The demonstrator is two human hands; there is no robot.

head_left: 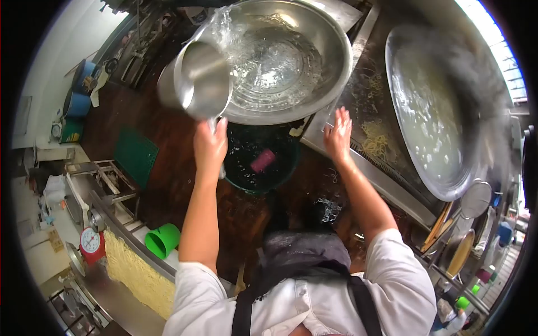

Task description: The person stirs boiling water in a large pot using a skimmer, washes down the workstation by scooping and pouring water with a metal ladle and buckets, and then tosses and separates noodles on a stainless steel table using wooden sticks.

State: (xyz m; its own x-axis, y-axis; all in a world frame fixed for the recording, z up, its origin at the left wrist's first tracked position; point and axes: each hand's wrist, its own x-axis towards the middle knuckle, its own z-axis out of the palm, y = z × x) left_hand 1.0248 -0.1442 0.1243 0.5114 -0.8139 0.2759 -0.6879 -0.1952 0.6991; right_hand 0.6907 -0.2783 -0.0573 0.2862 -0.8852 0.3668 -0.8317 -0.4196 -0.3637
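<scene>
My left hand (212, 147) is closed around the handle of a deep metal dipper (208, 81). The dipper is tilted beside the left rim of a large steel basin (336, 73), its outline partly blurred. Water splashes at the basin's upper left and covers its bottom, which shows rings of dots. My right hand (338, 135) is open and holds nothing, fingers stretched out, below the basin's right rim and by the counter edge. Under the basin a dark green tub (246, 187) holds water and a dark pink object (263, 161) I cannot identify.
A wide steaming pan (443, 193) of bubbling liquid stands on the right. Noodle strands (374, 140) lie on the steel counter (386, 168). At left are a green cup (162, 241), a red scale (91, 244) and a pale yellow noodle-like sheet (137, 271). The floor (168, 196) looks wet.
</scene>
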